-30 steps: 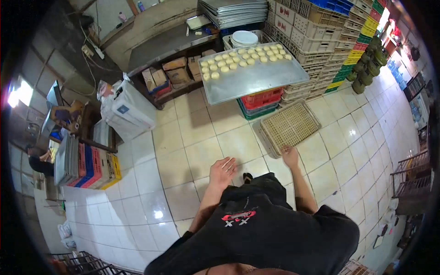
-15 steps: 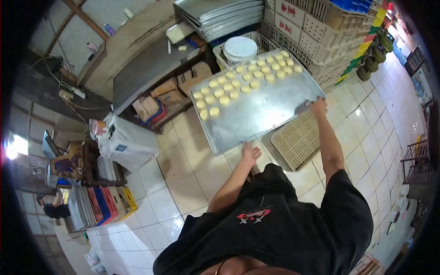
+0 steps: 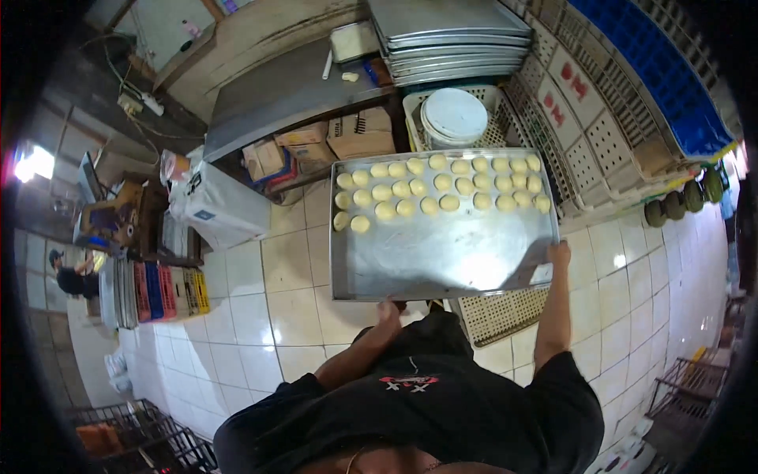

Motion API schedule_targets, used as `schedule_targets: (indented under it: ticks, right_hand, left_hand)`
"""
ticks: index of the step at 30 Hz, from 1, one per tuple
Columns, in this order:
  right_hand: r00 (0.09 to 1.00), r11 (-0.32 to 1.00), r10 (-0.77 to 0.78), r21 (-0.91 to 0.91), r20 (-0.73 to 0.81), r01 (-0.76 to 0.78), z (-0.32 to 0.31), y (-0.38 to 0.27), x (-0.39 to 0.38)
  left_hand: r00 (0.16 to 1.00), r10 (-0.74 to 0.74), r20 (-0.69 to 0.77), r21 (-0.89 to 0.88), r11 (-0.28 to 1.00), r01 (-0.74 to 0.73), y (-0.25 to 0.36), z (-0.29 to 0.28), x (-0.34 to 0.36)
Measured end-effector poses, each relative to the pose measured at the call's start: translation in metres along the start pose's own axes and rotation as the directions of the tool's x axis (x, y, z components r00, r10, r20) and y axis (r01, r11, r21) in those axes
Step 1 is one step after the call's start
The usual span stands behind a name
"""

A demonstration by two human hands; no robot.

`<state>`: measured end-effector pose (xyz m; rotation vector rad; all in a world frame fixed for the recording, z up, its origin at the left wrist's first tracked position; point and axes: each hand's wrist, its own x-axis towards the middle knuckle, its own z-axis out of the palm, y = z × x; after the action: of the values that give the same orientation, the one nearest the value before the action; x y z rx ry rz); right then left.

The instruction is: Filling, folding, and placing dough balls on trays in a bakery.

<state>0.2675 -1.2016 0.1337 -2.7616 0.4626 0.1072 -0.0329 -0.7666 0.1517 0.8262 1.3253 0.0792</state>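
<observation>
A large metal baking tray (image 3: 426,257) is held out in front of me. Pale dough balls (image 3: 401,189) lie in rows over its far half; the near half is bare metal. My right hand (image 3: 559,254) is closed around the tray's right edge, close to its near corner. At the near edge, left of the middle, my left hand (image 3: 388,314) holds the tray from below, its fingers partly hidden by the rim.
A beige plastic crate (image 3: 501,317) sits on the tiled floor below the tray. Beyond it are a white lidded bucket (image 3: 455,114), stacked metal trays (image 3: 450,39) and a metal-topped table (image 3: 272,99). Tall stacked crates (image 3: 584,118) stand right; another person (image 3: 73,275) is far left.
The tray has turned clockwise and now lies nearly square to me. My right hand has come nearer along with it, and my left hand has shifted left and nearer.
</observation>
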Motion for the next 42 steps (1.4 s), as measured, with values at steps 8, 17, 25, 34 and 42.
schedule_targets:
  ticks: [8, 17, 25, 34, 42]
  right_hand:
    - [0.894, 0.894, 0.077, 0.367, 0.441, -0.257, 0.027, -0.001, -0.069]
    - [0.993, 0.98, 0.09, 0.171, 0.08, -0.103, 0.03, -0.14, -0.224]
    - [0.998, 0.986, 0.066, 0.155, 0.025, -0.069, 0.078, -0.253, -0.29]
    - [0.984, 0.944, 0.068, 0.329, -0.164, -0.011, 0.156, -0.421, -0.269]
    - [0.966, 0.941, 0.24, 0.266, -0.095, -0.208, 0.212, -0.589, -0.269]
  left_hand:
    - [0.951, 0.308, -0.003, 0.042, 0.951, -0.308, 0.034, -0.12, 0.069]
    - [0.935, 0.344, -0.087, -0.064, 0.935, -0.35, 0.09, -0.227, 0.098]
    - [0.862, 0.506, 0.022, 0.127, 0.854, -0.505, 0.214, -0.32, 0.114]
    - [0.821, 0.567, 0.062, -0.148, 0.819, -0.555, 0.424, -0.315, 0.245]
    - [0.833, 0.552, 0.04, 0.007, 0.833, -0.553, 0.582, -0.29, 0.371]
